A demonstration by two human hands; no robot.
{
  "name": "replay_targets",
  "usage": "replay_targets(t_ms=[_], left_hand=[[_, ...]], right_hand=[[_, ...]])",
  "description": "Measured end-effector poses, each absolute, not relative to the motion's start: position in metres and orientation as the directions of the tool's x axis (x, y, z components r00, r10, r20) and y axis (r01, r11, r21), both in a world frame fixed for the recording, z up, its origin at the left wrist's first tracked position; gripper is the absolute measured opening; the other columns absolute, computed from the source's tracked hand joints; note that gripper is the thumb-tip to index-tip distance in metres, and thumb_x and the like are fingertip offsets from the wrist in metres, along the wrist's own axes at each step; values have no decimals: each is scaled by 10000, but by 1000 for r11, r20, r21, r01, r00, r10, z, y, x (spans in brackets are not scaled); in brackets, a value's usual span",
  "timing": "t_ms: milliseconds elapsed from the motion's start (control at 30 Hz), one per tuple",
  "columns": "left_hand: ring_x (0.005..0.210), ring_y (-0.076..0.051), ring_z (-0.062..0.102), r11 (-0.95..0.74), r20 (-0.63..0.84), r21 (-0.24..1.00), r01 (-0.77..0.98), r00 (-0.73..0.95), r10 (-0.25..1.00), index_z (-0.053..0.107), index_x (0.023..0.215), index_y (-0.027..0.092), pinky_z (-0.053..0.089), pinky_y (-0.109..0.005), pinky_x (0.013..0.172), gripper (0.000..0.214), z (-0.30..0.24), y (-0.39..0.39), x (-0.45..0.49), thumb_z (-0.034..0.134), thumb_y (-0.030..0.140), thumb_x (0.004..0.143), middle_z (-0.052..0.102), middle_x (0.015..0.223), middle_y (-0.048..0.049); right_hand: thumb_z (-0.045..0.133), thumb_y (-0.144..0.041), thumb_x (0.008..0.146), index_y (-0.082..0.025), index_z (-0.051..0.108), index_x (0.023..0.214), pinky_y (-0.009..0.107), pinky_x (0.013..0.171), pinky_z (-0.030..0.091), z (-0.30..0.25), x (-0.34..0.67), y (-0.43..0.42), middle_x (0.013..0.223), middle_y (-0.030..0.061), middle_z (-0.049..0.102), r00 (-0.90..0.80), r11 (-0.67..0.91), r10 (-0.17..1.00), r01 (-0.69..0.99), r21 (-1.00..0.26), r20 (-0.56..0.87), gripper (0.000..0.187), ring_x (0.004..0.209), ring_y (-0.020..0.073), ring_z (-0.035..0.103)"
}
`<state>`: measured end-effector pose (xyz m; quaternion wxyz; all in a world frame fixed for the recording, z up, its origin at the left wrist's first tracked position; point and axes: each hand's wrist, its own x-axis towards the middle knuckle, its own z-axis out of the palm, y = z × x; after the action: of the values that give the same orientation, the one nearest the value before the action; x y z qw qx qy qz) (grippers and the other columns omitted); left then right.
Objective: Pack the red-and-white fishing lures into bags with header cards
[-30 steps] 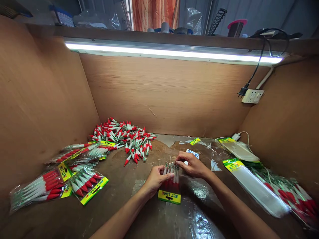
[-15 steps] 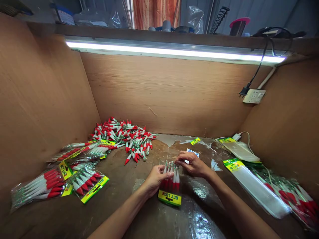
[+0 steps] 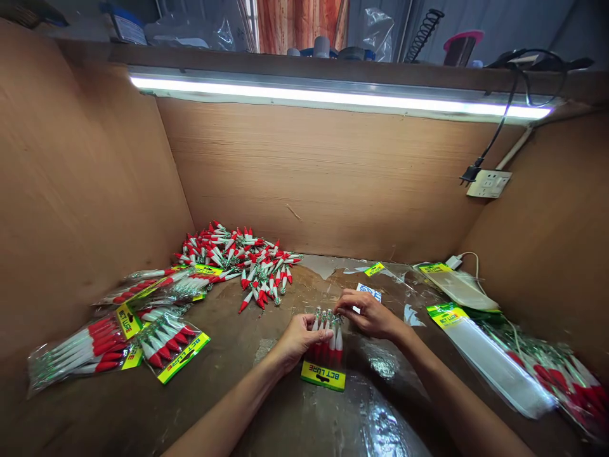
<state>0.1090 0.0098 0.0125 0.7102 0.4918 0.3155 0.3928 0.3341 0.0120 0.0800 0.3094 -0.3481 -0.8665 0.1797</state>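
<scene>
Low in the middle, a clear bag of fishing lures [image 3: 339, 339] with a yellow-green "BCT LURE" header card [image 3: 323, 376] lies with its card towards me. The red-and-white lures are side by side, red ends at the card and wire hook crowns away from me. My left hand [image 3: 304, 339] is closed on the bag's left side, thumb across the lures. My right hand [image 3: 361, 311] pinches at the hook end of the rightmost lure; whether its fingertips grip the hooks or the bag's film is hidden.
Loose red-and-white lures [image 3: 233, 254] are heaped at the back left. Filled packs [image 3: 171, 346] lie on the left. Flat bags with cards [image 3: 490, 355] and more lures [image 3: 561, 374] are on the right. A plug [image 3: 471, 174] hangs by the outlet [image 3: 490, 183].
The whole view has shifted slightly. Both hands stay at the bag in nearly the same pose, with the lures in the same arrangement.
</scene>
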Motion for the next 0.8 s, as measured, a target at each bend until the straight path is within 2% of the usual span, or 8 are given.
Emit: replay_targets(t_ms=[200, 367, 533, 800], left_hand=[[729, -184, 665, 254, -103, 940, -227, 521, 847, 716, 920, 118, 537, -298, 677, 451, 16, 13, 105, 923, 370, 609, 717, 874, -72], [676, -168, 645, 250, -126, 953, -172, 526, 841, 709, 880, 110, 513, -271, 624, 432, 11, 14, 104, 915, 375, 610, 700, 832, -61], [571, -117, 573, 176, -100, 977, -122, 465, 880, 690, 807, 111, 423, -210, 536, 400, 6, 16, 107, 894, 402, 625, 669, 730, -16], [575, -124, 558, 88, -44, 993, -81, 437, 898, 700, 770, 110, 378, -206, 544, 397, 12, 16, 107, 865, 445, 637, 670, 694, -15]], right_hand=[[491, -307, 1009, -193, 654, 883, 268, 697, 425, 77, 339, 14, 847, 43, 637, -566, 699, 714, 535, -474, 413, 236, 751, 163, 564], [519, -312, 1002, -190, 655, 889, 265, 701, 434, 69, 340, 18, 848, 39, 646, -562, 694, 717, 514, -504, 414, 215, 748, 157, 569], [531, -324, 1001, -197, 704, 956, 264, 711, 443, 67, 338, 20, 882, 46, 676, -552, 695, 712, 462, -552, 434, 219, 771, 158, 599], [545, -349, 991, -201, 740, 970, 269, 711, 452, 67, 337, 21, 865, 51, 699, -515, 678, 730, 464, -569, 450, 245, 766, 163, 615]])
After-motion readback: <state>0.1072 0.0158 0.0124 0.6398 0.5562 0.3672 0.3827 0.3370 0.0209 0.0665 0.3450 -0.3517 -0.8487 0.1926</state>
